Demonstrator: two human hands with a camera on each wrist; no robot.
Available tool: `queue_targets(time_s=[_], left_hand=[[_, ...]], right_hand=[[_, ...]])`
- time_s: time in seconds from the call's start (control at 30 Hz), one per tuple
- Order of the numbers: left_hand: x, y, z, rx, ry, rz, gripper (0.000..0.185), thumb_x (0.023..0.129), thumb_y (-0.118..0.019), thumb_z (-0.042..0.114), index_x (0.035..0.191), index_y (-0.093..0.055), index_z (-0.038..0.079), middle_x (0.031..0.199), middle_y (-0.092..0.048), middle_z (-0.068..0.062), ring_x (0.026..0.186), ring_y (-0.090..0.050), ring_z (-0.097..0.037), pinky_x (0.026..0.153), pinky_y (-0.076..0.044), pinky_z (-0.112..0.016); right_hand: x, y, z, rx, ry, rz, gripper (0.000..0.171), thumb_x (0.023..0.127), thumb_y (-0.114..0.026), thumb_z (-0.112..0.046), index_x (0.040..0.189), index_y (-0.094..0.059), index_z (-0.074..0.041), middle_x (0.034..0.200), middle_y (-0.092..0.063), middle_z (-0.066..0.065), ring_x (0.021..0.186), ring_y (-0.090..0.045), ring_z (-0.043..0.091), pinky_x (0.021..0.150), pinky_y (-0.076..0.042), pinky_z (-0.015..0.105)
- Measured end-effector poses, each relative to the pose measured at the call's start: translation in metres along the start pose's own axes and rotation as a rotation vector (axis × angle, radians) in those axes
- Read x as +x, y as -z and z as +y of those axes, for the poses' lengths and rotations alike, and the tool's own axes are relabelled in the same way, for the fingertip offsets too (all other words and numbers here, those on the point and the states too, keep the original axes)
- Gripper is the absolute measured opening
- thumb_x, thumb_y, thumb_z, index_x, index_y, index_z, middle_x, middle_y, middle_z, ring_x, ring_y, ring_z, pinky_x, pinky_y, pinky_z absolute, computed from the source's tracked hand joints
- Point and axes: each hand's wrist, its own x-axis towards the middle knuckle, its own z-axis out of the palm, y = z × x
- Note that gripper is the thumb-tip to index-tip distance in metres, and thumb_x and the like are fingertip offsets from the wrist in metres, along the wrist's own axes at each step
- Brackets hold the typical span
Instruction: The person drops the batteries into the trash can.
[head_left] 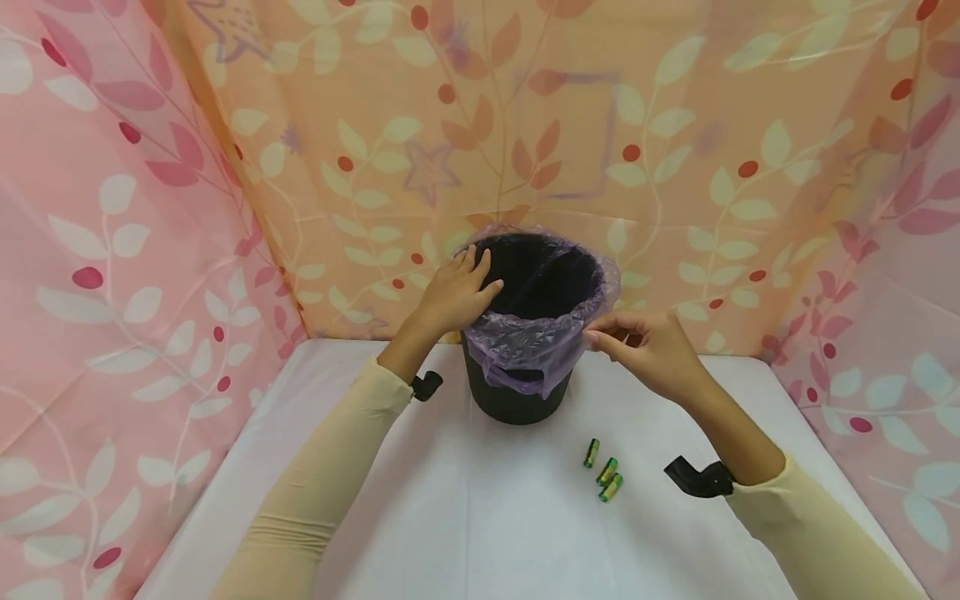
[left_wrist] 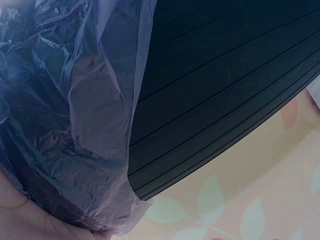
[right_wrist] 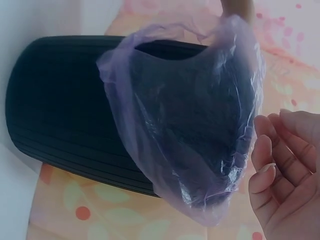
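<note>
A black ribbed trash bin stands upright, lined with a thin purple plastic bag folded down over its rim. My left hand rests on the left side of the rim, fingers spread over the bag and the opening. In the left wrist view, part of the left hand lies against the crinkled bag. My right hand is at the bag's right edge, thumb and fingertips close together. In the right wrist view, its fingers are loosely bent beside the bag, with nothing between them.
Three green batteries lie on the white tabletop, in front of the bin and to its right. A patterned orange curtain hangs close behind the bin. Pink floral curtains border both sides.
</note>
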Motion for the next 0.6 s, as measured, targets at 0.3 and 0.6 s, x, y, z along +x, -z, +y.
queue_targets(time_s=[0.3, 0.6], left_hand=[[0.000, 0.000, 0.000, -0.007, 0.001, -0.003, 0.069, 0.109, -0.029, 0.049, 0.163, -0.014, 0.009, 0.168, -0.010, -0.020, 0.156, -0.008, -0.034, 0.126, -0.003, -0.045], [-0.001, 0.000, 0.000, -0.008, 0.005, -0.012, 0.069, 0.109, -0.027, 0.050, 0.164, -0.014, 0.011, 0.168, -0.009, -0.019, 0.156, -0.007, -0.034, 0.126, -0.002, -0.045]], right_hand=[[-0.028, -0.004, 0.003, -0.017, -0.066, -0.037, 0.010, 0.089, -0.078, -0.008, 0.094, -0.080, -0.016, 0.076, -0.069, -0.010, 0.058, -0.058, 0.011, 0.051, -0.050, 0.024], [-0.056, -0.008, 0.010, -0.014, -0.130, -0.079, 0.011, 0.091, -0.077, -0.013, 0.094, -0.078, -0.023, 0.076, -0.068, -0.010, 0.060, -0.059, 0.011, 0.052, -0.050, 0.024]])
